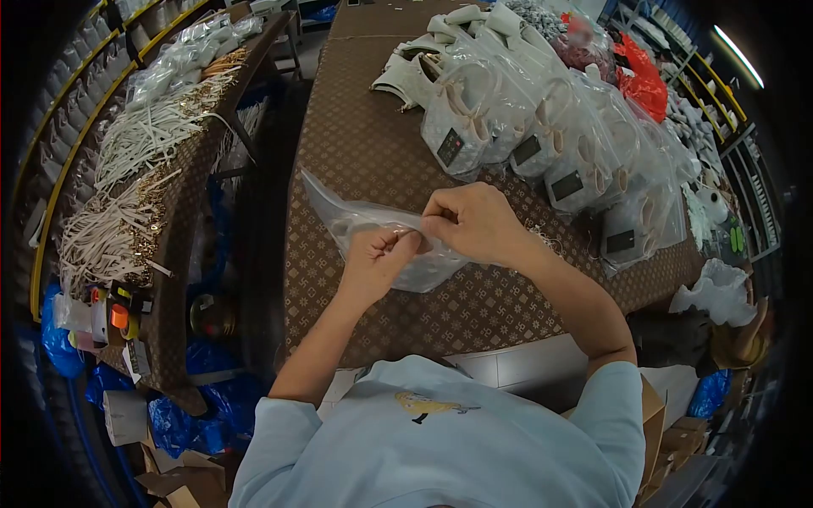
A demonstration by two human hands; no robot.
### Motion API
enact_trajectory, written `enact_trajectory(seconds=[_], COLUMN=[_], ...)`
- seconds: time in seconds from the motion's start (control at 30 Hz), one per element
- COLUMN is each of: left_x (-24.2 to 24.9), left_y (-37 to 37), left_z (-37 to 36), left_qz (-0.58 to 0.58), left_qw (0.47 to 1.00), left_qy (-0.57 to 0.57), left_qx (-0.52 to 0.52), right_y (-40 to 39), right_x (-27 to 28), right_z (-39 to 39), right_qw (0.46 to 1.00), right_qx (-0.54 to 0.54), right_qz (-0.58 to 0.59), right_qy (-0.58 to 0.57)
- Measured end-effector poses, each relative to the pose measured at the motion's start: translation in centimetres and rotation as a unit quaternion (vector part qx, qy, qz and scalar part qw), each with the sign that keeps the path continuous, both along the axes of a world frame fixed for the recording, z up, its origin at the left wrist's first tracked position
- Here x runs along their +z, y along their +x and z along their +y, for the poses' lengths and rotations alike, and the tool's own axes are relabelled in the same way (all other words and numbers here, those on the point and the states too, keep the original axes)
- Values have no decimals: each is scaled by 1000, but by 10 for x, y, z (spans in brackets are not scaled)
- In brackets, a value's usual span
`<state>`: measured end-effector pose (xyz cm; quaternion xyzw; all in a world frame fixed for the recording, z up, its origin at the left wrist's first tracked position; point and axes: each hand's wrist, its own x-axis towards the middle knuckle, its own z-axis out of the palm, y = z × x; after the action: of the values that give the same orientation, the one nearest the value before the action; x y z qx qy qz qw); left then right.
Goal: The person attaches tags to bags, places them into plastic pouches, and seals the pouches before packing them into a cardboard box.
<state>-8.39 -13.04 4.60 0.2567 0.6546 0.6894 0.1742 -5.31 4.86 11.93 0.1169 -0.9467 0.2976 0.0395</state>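
Observation:
A clear plastic bag [423, 275] lies over the near part of the patterned brown table [339, 317], one corner stretching up to the left. My left hand [381, 258] pinches the bag's upper edge with curled fingers. Just to its right, my right hand [474, 222] also has thumb and fingers pressed together on that edge. The two hands almost touch. Whitish contents, if any, cannot be made out through the plastic. Beyond my right hand stand several light handbags [576, 173] in clear plastic, with dark tags.
On the left, a side table [182, 182] bears bundles of pale straps [110, 224] and plastic packs. A red bag [642, 80] and grey-white pieces are at the back right. Blue bags [207, 415] and cardboard boxes [182, 483] sit low left. Another person's arm [749, 330] shows at the right.

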Motion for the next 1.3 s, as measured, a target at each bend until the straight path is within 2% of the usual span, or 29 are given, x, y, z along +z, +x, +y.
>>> enact_trajectory(seconds=[0.03, 0.07, 0.1, 0.17, 0.2, 0.27, 0.3, 0.37, 0.4, 0.47, 0.5, 0.53, 0.57, 0.63, 0.7, 0.77, 0.8, 0.83, 0.87, 0.9, 0.97, 1.0, 1.03, 1.07, 1.13, 1.17, 1.2, 1.27, 1.3], left_x=[-1, 0, -1, -5, -7, -17, -16, -16, -18, -19, -20, -20, -18, -10, -17, -25, -29, -36, -57, -76, -72, -55, -30, -6, 37, 46, 44, 26, 11], left_y=[3, 8, 13, 25, 27, 18, 17, 17, 22, 23, 25, 25, 22, 17, 17, 14, 12, 11, 16, 22, 28, 27, 33, 41, 46, 43, 36, 21, 7], left_z=[0, 1, 0, -10, -11, -25, -33, -46, -54, -58, -56, -54, -52, -44, -37, -35, -40, -48, -60, -72, -86, -82, -77, -73, -62, -49, -36, -10, -1], left_qz=[-2, 56, 114, 136, 157, 120, 120, 123, 113, 104, 100, 98, 99, 237, 256, 287, 284, 279, 198, 116, -36, -25, 125, 266, 337, 423, 426, 309, 253], left_qw=[1000, 998, 993, 990, 988, 993, 991, 986, 983, 978, 986, 990, 991, 970, 963, 953, 952, 951, 963, 964, 923, 922, 919, 885, 901, 884, 885, 934, 937], left_qy=[1, -10, -23, -18, -7, -7, -38, -70, -105, -138, -118, -96, -92, -58, -78, -93, -99, -107, -167, -229, -375, -378, -372, -351, -189, -121, -113, -155, -217], left_qx=[0, -14, -29, -18, -3, -15, -54, -90, -104, -114, -63, -13, -13, -2, -17, -39, -61, -82, -78, -72, -76, -84, 35, 152, 196, 160, 151, 93, 100], right_y=[-5, -9, -16, -32, -36, -32, -34, -40, -40, -35, -26, -15, -8, -5, -9, -23, -28, -33, -36, -36, -38, -39, -38, -36, -32, -31, -33, -33, -27], right_x=[-6, -8, -7, -2, 0, -5, -7, -10, -9, -5, -1, 8, 13, 3, -15, -29, -25, -22, -20, -22, -31, -32, -34, -37, -36, -34, -34, -36, -35], right_z=[-3, -3, 3, 17, 19, 19, 21, 23, 23, 19, 12, 3, -4, -14, -12, 1, 3, 5, 7, 11, 12, 9, 3, -2, -8, -8, -7, -7, -4], right_qw=[995, 980, 980, 957, 957, 948, 948, 919, 919, 950, 951, 950, 936, 939, 940, 982, 984, 989, 990, 991, 999, 999, 998, 997, 998, 997, 998, 996, 996], right_qx=[-36, -72, -74, -162, -161, -137, -136, -199, -197, -169, -168, -62, 44, 73, 77, 127, 104, 71, 40, 24, 9, -3, 9, 24, 35, 54, 42, 72, 64], right_qz=[88, 176, 176, 231, 231, 270, 269, 290, 292, 244, 241, 289, 333, 316, 303, 17, 23, -19, -63, -59, 13, 19, 37, 51, 47, 44, 46, 22, 21], right_qy=[28, 56, 56, 64, 66, 100, 101, 180, 179, 99, 99, 100, 103, 115, 133, 141, 143, 131, 117, 115, 35, 33, 40, 45, 34, 26, 30, 55, 55])
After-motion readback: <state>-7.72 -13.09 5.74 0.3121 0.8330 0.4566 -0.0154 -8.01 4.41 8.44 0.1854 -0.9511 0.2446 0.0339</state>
